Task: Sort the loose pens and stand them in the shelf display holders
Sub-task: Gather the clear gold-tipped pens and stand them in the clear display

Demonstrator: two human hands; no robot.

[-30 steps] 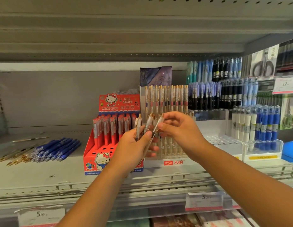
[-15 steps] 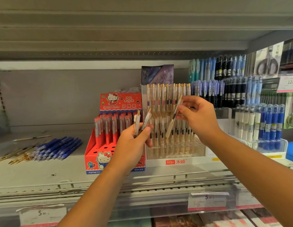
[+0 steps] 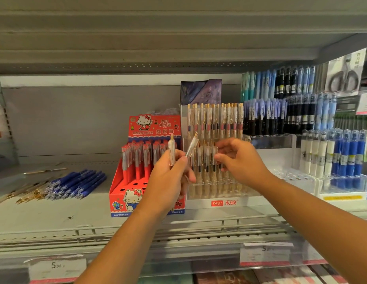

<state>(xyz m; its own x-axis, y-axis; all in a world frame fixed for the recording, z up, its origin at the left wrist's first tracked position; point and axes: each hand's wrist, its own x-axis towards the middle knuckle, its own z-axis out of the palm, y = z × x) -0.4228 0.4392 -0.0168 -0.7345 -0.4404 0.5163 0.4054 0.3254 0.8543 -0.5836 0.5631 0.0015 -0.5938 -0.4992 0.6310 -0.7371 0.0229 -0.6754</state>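
The clear display holder (image 3: 219,189) stands on the shelf (image 3: 45,218), and its white base carries a red label "hesu" followed by the characters 禾硕. It is filled with rows of upright gold-tipped pens (image 3: 215,119). Just in front of the holder's left part, the left hand (image 3: 168,181) grips two loose clear pens (image 3: 172,149) of the same kind. One pen stands upright and the other leans to the right, toward the holder. The right hand (image 3: 242,160) is in front of the holder's middle row with its fingers curled at the pens there, but I cannot tell whether it pinches one of them. The two hands are near each other but apart. Directly left of the holder is a red box (image 3: 121,193) with "HELLO KITTY" on its back card and "Joytop" on its blue lower edge, and red pens stand in it. Further left of the holder, loose blue pens (image 3: 76,184) lie in a bundle on the shelf, with some loose gold pens (image 3: 29,194) beside them. Below and left of the holder, on the shelf edge, a price tag (image 3: 55,266) reads "5.90". Right of the holder, blue and white pens (image 3: 340,156) stand in another clear stand.
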